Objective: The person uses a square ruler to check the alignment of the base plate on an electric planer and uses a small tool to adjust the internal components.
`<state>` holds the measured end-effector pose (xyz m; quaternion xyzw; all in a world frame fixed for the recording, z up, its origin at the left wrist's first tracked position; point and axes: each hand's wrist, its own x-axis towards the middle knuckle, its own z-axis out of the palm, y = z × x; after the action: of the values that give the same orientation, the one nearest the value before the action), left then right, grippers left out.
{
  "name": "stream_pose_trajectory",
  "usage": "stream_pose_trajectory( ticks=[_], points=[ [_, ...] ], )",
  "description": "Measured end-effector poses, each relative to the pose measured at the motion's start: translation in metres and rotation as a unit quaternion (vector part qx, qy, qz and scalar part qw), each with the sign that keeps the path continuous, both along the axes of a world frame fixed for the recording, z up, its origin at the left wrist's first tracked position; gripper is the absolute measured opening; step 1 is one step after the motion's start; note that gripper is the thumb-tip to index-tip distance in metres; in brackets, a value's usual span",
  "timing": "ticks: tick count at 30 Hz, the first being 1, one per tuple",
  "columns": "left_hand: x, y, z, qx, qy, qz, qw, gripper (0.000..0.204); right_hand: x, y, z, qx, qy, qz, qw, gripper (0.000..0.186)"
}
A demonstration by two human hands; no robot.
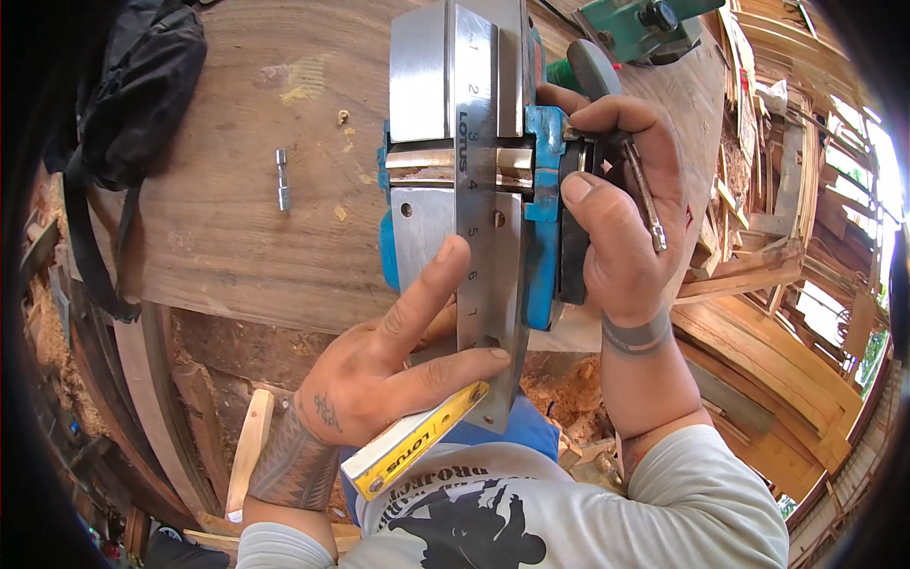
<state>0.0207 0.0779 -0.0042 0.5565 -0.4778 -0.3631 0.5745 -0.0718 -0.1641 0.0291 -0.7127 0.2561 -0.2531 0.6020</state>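
An electric hand planer (547, 204) with a blue body lies sole up on the wooden bench. Flat across its metal sole and cutter drum (405, 168) rests the steel blade of a try square (476, 204), whose handle is yellow and white. My left hand (384, 365) holds the square near its handle, with index and middle fingers laid along and over the blade. At the planer's right side, my right hand (626, 228) has thumb and index finger against the blue and black housing by the drum's end. A slim metal wrench (645, 194) is tucked in its curled fingers.
A short silver socket piece (282, 180) lies on the bench (237, 256) to the left. A black bag (142, 85) with a strap sits at the far left corner. Another green power tool (645, 28) stands at the back right. Stacked boards (777, 370) fill the right side.
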Motion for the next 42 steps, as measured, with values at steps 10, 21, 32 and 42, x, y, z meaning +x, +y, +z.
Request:
stream_pose_trajectory(
  ticks=[10, 21, 32, 42],
  points=[
    [-0.0063, -0.0031, -0.0048, -0.007, -0.019, 0.027, 0.999, 0.034, -0.0015, 0.0018, 0.0020, 0.021, 0.007, 0.003, 1.000, 0.042],
    [-0.0037, -0.0070, -0.0047, -0.026, -0.035, 0.029, 0.999, 0.031, -0.0020, 0.0011, -0.0007, 0.034, -0.005, 0.004, 0.999, 0.043],
    [-0.0068, -0.0058, -0.0029, -0.011, 0.000, 0.031, 0.999, 0.031, -0.0052, -0.0053, 0.0009, -0.036, 0.036, 0.056, 0.997, 0.053],
    [-0.0052, -0.0075, -0.0014, -0.021, -0.012, 0.031, 0.999, 0.031, -0.0044, -0.0022, -0.0006, -0.005, 0.013, 0.040, 0.999, 0.047]
  ],
)
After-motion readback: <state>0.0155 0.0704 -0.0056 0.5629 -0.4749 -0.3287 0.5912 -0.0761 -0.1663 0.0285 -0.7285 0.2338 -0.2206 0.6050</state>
